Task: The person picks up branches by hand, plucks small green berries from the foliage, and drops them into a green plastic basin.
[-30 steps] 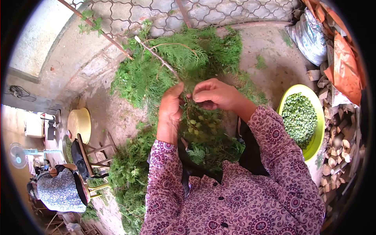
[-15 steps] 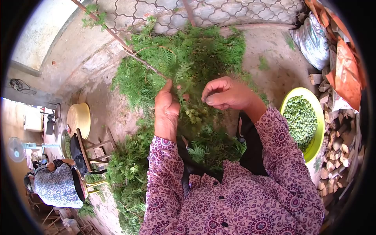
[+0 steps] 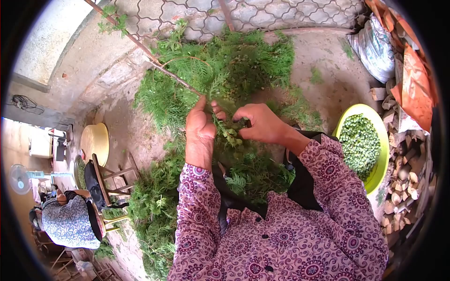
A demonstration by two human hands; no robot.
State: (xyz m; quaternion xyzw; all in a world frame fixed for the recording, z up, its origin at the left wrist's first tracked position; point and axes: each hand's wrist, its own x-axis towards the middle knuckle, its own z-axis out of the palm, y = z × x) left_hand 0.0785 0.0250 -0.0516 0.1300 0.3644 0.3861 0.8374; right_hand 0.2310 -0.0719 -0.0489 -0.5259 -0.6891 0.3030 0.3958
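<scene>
My left hand (image 3: pixel 200 125) is closed on a conifer branch (image 3: pixel 173 76), whose long brown stem runs up to the left from my fingers. Its flat green leafy sprays (image 3: pixel 227 133) hang between my two hands. My right hand (image 3: pixel 263 123) is right at these sprays, thumb and forefinger parted around them and the other fingers curled in. Beyond both hands a heap of cut green conifer foliage (image 3: pixel 187 70) covers the floor. More sprigs (image 3: pixel 253 175) lie in front of my body.
A yellow-green basin (image 3: pixel 385 157) of small green cones or berries stands at the right, beside stacked firewood (image 3: pixel 402 178). White sack (image 3: pixel 375 51) at upper right. At the left are a wooden stool (image 3: pixel 112 175), a round tan basin (image 3: pixel 96 143) and another person (image 3: pixel 70 220). Metal lattice (image 3: pixel 187 16) lines the back.
My right hand has moved slightly left and down to the sprays, its thumb and forefinger now spread from a pinch. My left hand stays in place on the branch.
</scene>
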